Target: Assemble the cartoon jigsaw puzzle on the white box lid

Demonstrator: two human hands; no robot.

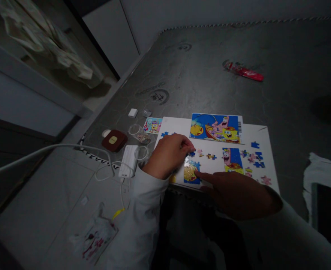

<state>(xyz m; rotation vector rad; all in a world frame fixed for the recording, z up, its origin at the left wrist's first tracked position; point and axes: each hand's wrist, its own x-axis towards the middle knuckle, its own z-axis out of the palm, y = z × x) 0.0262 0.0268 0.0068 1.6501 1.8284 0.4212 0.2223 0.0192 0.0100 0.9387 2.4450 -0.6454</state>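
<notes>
My left hand [169, 153] is closed in a pinch at a small blue puzzle piece [192, 154], just above a joined block of jigsaw puzzle [192, 173] with a yellow and blue picture. My right hand [238, 193] reaches in from the right, its index finger stretched out and touching the right side of that block. Its other fingers are partly hidden. Both hands are over a white board [179, 125]. Another joined puzzle section [232, 159] lies to the right, with loose puzzle pieces [258, 164] beside it. A cartoon reference card [216, 128] lies along the board's far side.
Left of the board are a clear plastic jar [140, 134], a brown case [114, 140] and a white power strip [128, 161] with cables. A red wrapper [246, 72] lies farther back on the grey surface. At right, a dark flat object [328, 213] rests on white material.
</notes>
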